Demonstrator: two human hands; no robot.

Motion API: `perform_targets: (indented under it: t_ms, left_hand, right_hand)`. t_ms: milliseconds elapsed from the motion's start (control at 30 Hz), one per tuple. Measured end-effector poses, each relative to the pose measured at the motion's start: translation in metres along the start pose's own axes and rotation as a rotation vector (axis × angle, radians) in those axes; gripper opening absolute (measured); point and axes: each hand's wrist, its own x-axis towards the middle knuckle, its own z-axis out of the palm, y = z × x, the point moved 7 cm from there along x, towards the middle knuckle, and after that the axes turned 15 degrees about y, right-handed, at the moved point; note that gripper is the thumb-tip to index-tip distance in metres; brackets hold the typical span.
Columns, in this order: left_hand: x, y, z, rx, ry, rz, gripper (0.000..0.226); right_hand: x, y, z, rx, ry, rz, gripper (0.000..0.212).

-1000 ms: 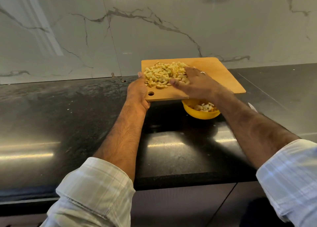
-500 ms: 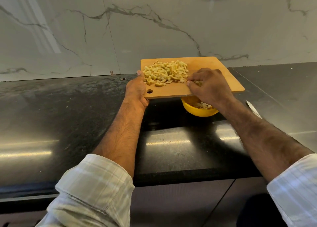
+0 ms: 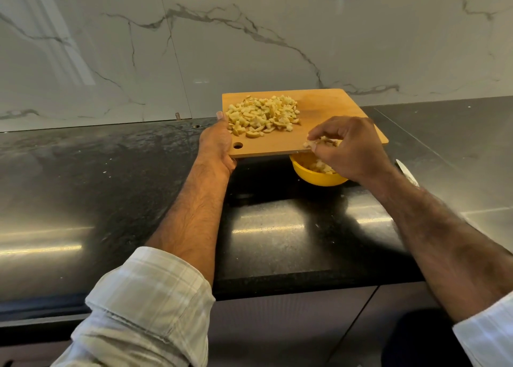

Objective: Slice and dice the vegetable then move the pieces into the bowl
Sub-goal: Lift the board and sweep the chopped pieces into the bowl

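From the head view, we see our left hand (image 3: 219, 142) gripping the left edge of the cutting board (image 3: 327, 108), thumb on top, at frame centre. The diced vegetable pieces (image 3: 263, 115) lie heaped on the board's left half. Our right hand (image 3: 351, 150), fingers curled around a few pieces, sits at the board's near edge above the yellow bowl (image 3: 316, 179), on the black counter (image 3: 125, 186).
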Motion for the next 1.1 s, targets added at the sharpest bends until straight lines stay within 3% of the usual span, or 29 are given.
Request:
perform_targets:
  t_ms: [100,267,367,533,767,967,1100]
  left_hand:
    - [-0.002,0.001,0.002,0.007,-0.013,0.003,0.037]
    - [-0.001,0.000,0.005,0.013,-0.044,0.007,0.041]
    - [0.001,-0.003,0.007,0.011,-0.069,-0.012,0.045]
    - [0.004,-0.004,0.006,0.011,-0.057,-0.022,0.045]
    - [0.000,-0.004,0.006,0.002,-0.034,-0.047,0.040]
    - [-0.007,-0.006,0.012,0.004,-0.061,-0.045,0.038]
    - [-0.011,-0.007,0.011,-0.006,-0.051,-0.047,0.035]
  right_hand:
    - [0.024,-0.003,0.012,0.040,-0.031,0.003,0.034]
    - [0.069,-0.004,0.074,-0.072,-0.435,-0.083,0.103]
    - [0.084,-0.002,0.106,-0.136,-0.632,-0.138,0.115]
    - [0.093,0.002,0.127,-0.196,-0.736,-0.266,0.098]
    - [0.094,0.007,0.118,-0.102,-0.579,-0.261,0.068]
    - [0.085,0.018,0.098,-0.099,-0.519,-0.243,0.062]
    - [0.080,0.020,0.086,-0.069,-0.493,-0.223,0.047]
